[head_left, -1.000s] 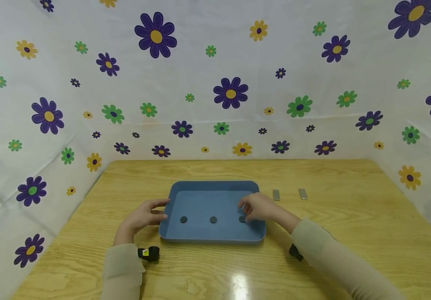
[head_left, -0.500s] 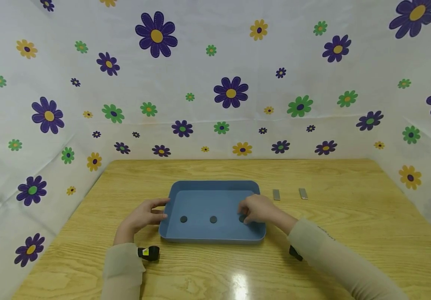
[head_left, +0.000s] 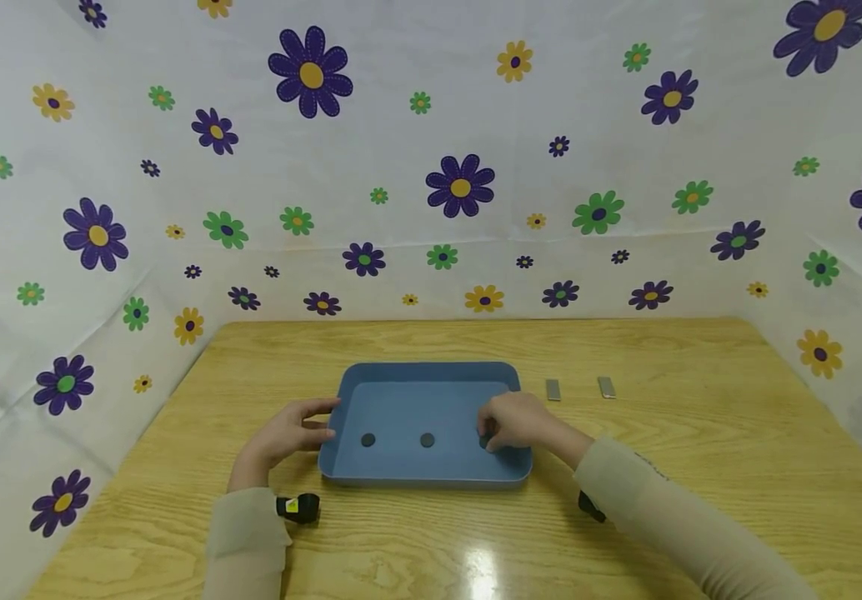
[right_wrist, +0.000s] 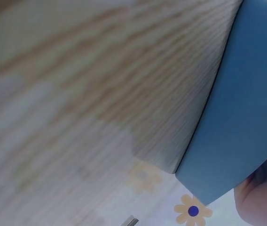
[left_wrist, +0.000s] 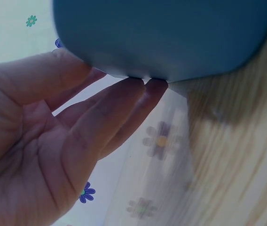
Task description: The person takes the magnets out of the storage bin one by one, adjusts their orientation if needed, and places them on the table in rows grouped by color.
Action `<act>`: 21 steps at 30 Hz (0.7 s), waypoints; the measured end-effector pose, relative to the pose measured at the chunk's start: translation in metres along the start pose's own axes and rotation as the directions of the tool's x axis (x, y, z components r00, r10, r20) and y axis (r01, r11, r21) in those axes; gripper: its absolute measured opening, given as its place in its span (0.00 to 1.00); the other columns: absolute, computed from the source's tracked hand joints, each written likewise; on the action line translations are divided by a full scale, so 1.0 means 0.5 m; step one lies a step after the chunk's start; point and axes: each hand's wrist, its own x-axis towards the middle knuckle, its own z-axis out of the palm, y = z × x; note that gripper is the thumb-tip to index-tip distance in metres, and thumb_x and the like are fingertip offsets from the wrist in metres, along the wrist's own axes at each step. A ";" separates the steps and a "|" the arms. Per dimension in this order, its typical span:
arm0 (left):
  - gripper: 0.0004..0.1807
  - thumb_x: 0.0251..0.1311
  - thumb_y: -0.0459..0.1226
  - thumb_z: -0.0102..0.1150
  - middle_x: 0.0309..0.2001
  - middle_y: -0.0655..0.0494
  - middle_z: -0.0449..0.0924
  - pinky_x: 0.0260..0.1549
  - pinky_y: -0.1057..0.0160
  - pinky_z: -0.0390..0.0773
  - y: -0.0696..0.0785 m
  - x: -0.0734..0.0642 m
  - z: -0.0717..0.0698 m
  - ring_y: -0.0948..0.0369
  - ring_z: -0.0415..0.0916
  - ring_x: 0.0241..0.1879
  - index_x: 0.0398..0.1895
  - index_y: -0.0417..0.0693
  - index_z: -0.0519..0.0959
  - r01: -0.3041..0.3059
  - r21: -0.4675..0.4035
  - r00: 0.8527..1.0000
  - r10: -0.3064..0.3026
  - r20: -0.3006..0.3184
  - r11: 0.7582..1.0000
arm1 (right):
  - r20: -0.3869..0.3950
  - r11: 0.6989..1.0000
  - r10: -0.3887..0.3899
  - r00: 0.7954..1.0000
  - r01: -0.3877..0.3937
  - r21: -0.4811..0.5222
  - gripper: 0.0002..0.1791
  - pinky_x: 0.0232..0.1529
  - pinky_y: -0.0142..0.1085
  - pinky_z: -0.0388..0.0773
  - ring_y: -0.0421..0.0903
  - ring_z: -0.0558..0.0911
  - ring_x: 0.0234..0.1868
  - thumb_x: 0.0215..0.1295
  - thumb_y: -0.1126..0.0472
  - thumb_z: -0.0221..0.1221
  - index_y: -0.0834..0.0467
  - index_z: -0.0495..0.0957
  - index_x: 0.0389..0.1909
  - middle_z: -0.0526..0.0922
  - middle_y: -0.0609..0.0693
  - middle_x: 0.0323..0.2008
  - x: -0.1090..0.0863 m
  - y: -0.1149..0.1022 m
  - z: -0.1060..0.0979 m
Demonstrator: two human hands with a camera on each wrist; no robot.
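Observation:
A shallow blue tray (head_left: 401,481) stands on the wooden table, with two small dark round discs (head_left: 368,439) (head_left: 427,440) lying apart on its floor. At its right end, my right hand (head_left: 521,421) reaches over the rim and pinches a third dark disc (head_left: 484,442) low inside, mostly covered by the fingers. My left hand (head_left: 286,433) rests its extended fingertips against the tray's left outer wall, also plain in the left wrist view. In the right wrist view the tray's side (right_wrist: 237,103) hides most of the right hand.
Two small grey rectangular plates (head_left: 553,390) (head_left: 607,387) lie on the wooden table (head_left: 701,467) behind and right of the tray. A white cloth (head_left: 401,125) with printed flowers encloses the table's back and sides. Black wrist cameras (head_left: 298,507) sit below the cuffs.
My right hand has lowered slightly and its thumb and fingers have closed around the right-hand disc, covering more of it. My left hand and the tray have stayed put.

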 end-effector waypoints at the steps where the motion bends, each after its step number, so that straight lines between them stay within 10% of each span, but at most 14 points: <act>1: 0.31 0.57 0.30 0.54 0.62 0.33 0.52 0.42 0.55 0.74 0.000 0.000 0.000 0.42 0.62 0.55 0.64 0.34 0.56 -0.001 0.000 1.000 0.001 0.001 1.000 | 0.002 1.000 0.001 1.000 -0.001 -0.006 0.10 0.25 0.33 0.68 0.35 0.70 0.24 0.40 0.56 0.70 0.48 0.76 0.19 0.72 0.36 0.20 0.000 0.000 0.000; 12: 0.32 0.57 0.31 0.54 0.62 0.32 0.51 0.42 0.55 0.74 -0.006 0.003 0.001 0.41 0.61 0.55 0.64 0.33 0.56 -0.009 -0.007 1.000 0.009 0.014 1.000 | 0.009 0.995 0.015 1.000 -0.016 0.102 0.08 0.24 0.31 0.68 0.36 0.70 0.24 0.44 0.60 0.66 0.50 0.75 0.22 0.71 0.37 0.21 0.005 0.002 -0.003; 21: 0.32 0.56 0.31 0.55 0.62 0.32 0.52 0.42 0.55 0.74 -0.006 0.003 -0.001 0.41 0.62 0.55 0.63 0.34 0.56 -0.007 -0.003 1.000 0.007 0.004 1.000 | -0.118 0.920 -0.071 0.990 0.111 0.376 0.05 0.29 0.29 0.75 0.39 0.76 0.28 0.46 0.69 0.61 0.60 0.77 0.26 0.77 0.46 0.25 -0.001 0.021 -0.023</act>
